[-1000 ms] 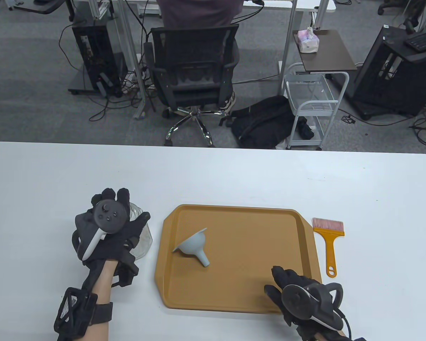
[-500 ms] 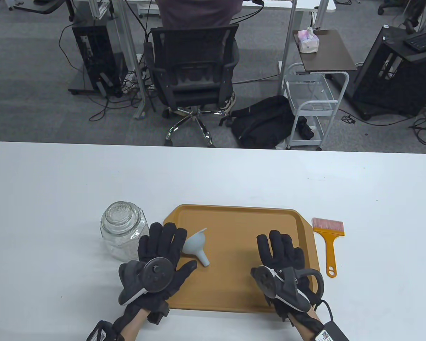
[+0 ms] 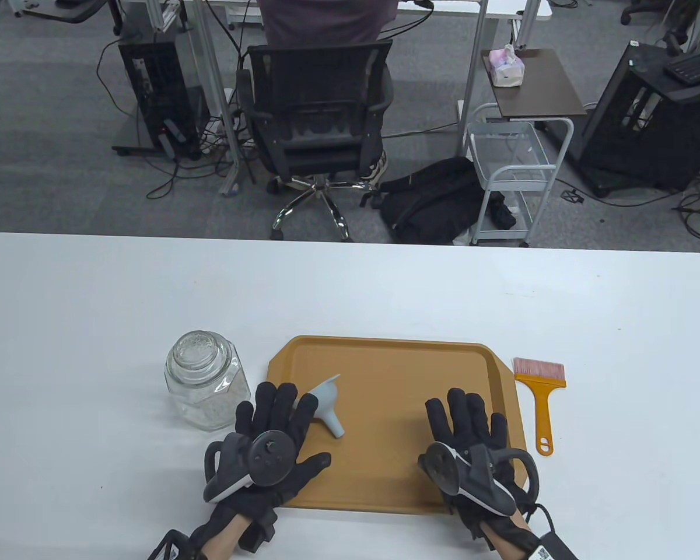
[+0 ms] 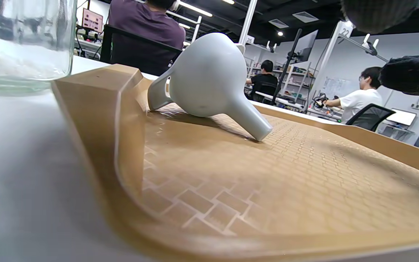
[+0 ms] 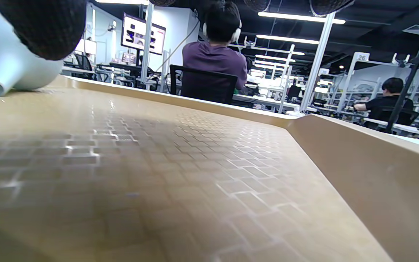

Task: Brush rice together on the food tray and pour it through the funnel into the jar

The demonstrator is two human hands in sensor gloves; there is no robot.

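An orange-brown tray (image 3: 385, 361) lies on the white table, and no loose rice shows on its floor. A grey-blue funnel (image 3: 325, 403) lies on its side in the tray's left half, spout toward me. Left of the tray stands a lidded glass jar (image 3: 204, 379) with white rice in its bottom. A brush (image 3: 541, 396) with an orange handle lies right of the tray. My left hand (image 3: 280, 426) lies flat, fingers spread, over the tray's front left edge, just short of the funnel (image 4: 209, 76). My right hand (image 3: 466, 426) lies flat on the tray's front right floor (image 5: 195, 163). Neither hand holds anything.
Bare white table (image 3: 93, 303) stretches left of and behind the jar. Beyond the far edge a person sits on a black office chair (image 3: 318, 116), with a white cart (image 3: 516, 175) and a black backpack (image 3: 431, 201) on the floor.
My left hand let go of the jar and moved right to the tray's front left edge. My right hand went forward onto the tray, opened flat, then both drew back slightly.
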